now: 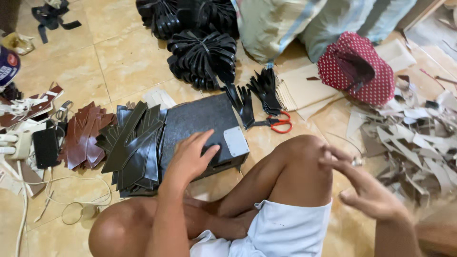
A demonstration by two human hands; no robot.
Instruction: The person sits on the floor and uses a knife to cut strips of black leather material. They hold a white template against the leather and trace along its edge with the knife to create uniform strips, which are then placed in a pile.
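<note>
Tiled floor [124,62] carries all; black case [200,126] lies flat before knees, lid shut, contents hidden; dark leather strips [133,143] stacked touching its left edge; left hand [190,154] flat on case, fingers spread; right hand [366,185] over knee, fingers apart, empty

Block [200,121]: dark, matt, speckled rough top, with a pale smooth metal plate [236,141] at its right corner. Left of block, strips [133,143]: dark leather-like, low sheen; further left, brown strips [83,135], glossier. Behind block, bundles [202,57]: black, shiny. Floor [119,62]: glazed tile, glossy.
</note>
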